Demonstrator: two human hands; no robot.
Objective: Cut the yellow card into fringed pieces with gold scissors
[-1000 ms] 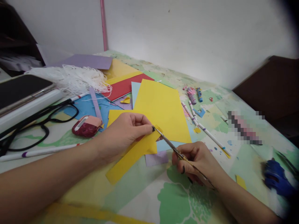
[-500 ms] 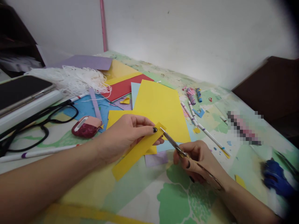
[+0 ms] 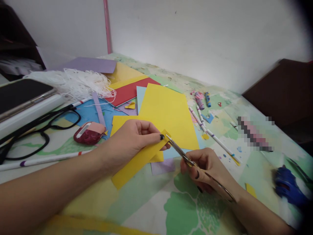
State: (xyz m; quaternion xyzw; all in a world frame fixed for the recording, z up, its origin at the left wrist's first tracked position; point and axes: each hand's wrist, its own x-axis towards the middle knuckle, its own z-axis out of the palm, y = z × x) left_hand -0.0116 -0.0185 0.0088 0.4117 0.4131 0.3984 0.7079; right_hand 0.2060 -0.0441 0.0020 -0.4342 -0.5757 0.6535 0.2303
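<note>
Between the thumb and fingers of my left hand (image 3: 139, 138) is a yellow paper strip (image 3: 135, 163), its long end slanting down toward me. My right hand (image 3: 207, 171) holds metal scissors (image 3: 181, 152), with their narrow tips at the strip's upper end, close to my left thumb. The blades look nearly closed. Behind both hands lie a large yellow sheet (image 3: 168, 111) and pale blue paper (image 3: 141, 98). A small lilac piece (image 3: 162, 167) rests on the patterned tablecloth below the strip.
At left are black glasses (image 3: 46, 140), a maroon case (image 3: 89, 133), a phone (image 3: 24, 96) and white string (image 3: 80, 83). Red paper (image 3: 133, 92) lies behind. White sticks (image 3: 220, 143), rolled paper pieces (image 3: 207, 99) and a blue glue gun (image 3: 288, 187) are on the right.
The strip's lower end has swung slightly left, and its upper end has tilted a little. The scissor tips have shifted slightly left and down. Both hands keep their hold.
</note>
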